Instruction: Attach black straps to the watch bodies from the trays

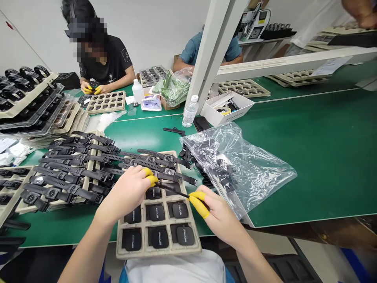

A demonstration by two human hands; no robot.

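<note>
Fingers [200, 206] of the right hand [219, 214] and those of the left hand [132, 189], several tips sheathed in yellow, are closed on a slender black strip [176, 191], which is stretched between them above a beige tray [159, 252]. Whether a watch body is attached to the strip cannot be told.

Below and nearest the wearer, two full rows of square black pieces [159, 237] are seated in the compartments, three to a row; a seventh is seated just beneath the left fingers. No attached straps are visible on these seven, and the compartment behind the strip is too obscured to be read. Just beyond the fingers, strapped watches [169, 172] are laid across the tray's far part. Strap fitting is judged to be complete there and outstanding on the seven near pieces; the tray is thus judged to be partly finished.

To the left of the left fingers, a larger group of strapped watches [52, 193] is spread over further trays, apparently finished. To the right of the right fingers, black straps are partly covered by a clear plastic bag [265, 169] on the green worktop [318, 157]. Farther beyond the fingers, a loose black strap [173, 130] and a clear bottle [190, 113] are seen; farthest, another filled tray [106, 111] is placed before a seated co-worker [107, 63].
</note>
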